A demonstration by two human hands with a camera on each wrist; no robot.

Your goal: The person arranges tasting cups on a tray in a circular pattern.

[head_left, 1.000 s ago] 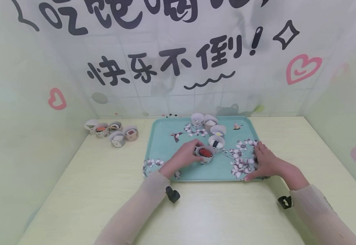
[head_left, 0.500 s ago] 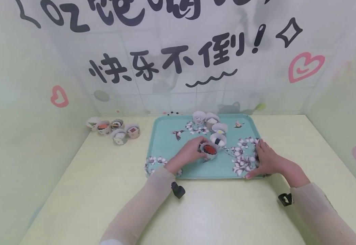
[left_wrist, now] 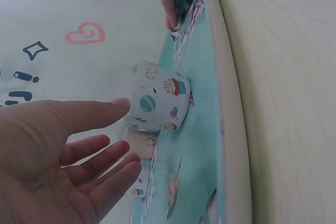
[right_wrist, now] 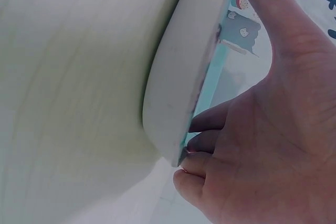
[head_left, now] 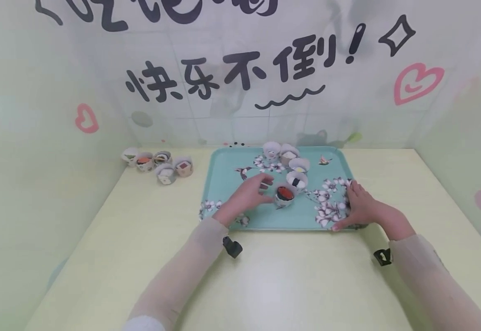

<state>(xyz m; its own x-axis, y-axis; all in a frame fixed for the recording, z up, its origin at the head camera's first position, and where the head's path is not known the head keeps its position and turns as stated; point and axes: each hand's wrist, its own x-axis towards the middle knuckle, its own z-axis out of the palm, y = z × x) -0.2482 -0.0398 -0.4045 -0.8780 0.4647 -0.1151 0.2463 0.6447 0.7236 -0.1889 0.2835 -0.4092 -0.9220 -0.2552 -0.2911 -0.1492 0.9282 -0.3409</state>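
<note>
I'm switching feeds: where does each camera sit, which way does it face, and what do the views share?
Head: worn on the head, facing forward and down at the tray and wall lettering; the left hand, right hand and both sleeves show.
Left wrist: on that wrist, looking past the left hand along the tray, a printed cup ahead; part of the right hand shows at top.
Right wrist: on that wrist, looking across the right hand at the tray's rim, table alongside.
Shared: head and left wrist both show the pink heart.

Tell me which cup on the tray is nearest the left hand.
The red-filled cup, frontmost on the tray; the other four cups there stand farther back.
</note>
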